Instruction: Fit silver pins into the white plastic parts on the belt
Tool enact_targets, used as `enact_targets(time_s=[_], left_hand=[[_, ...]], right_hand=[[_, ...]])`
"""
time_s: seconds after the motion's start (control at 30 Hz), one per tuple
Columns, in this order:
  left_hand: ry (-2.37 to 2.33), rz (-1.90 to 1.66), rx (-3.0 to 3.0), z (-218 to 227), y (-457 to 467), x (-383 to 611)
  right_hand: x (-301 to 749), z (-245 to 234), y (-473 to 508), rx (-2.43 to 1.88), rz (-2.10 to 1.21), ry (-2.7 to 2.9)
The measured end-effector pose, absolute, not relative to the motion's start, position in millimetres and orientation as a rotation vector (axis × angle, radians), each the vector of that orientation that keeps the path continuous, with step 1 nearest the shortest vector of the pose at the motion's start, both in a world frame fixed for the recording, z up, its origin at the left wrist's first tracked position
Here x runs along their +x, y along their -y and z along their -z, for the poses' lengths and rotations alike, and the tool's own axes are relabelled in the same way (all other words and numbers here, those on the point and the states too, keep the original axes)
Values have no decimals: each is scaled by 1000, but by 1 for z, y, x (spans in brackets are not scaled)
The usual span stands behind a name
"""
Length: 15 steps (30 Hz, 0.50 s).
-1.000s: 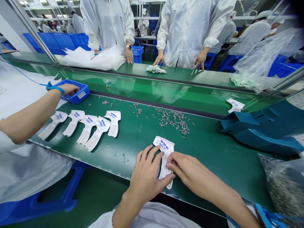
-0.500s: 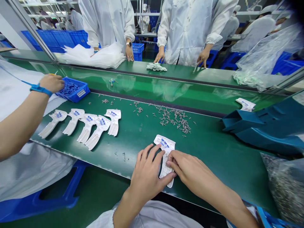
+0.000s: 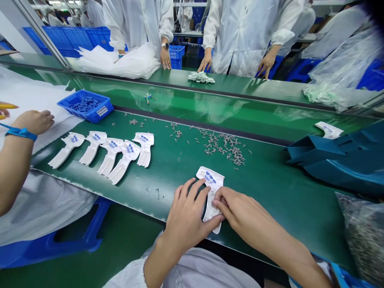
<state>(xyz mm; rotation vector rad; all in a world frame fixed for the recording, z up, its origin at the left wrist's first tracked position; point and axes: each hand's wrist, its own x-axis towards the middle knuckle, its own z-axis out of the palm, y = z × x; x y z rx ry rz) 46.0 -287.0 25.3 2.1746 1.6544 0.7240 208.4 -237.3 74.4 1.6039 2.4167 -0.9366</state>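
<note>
Head-worn view, forward and down, close above workbench point(image 3: 177, 170)

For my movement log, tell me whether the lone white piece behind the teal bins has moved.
Yes: the white piece has moved right in the view, judged against the teal bins.

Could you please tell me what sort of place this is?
Probably a factory assembly line: matching white shells lie on a long green work surface, small metal parts are scattered there, and people in white coats stand opposite.
</note>
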Motion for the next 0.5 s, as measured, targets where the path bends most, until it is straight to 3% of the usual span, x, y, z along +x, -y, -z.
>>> enact_targets(time_s=[0.23, 0.4, 0.5], left_hand=[[-1686, -735, 2156, -25, 287, 48], [-1708, -756, 2176, -22, 286, 48], [-1709, -758, 2199, -20, 287, 47]], right_hand=[[209, -76, 233, 1681, 1012, -2378], [226, -72, 217, 1627, 1290, -2474], [256, -62, 186, 1854, 1115, -2621]])
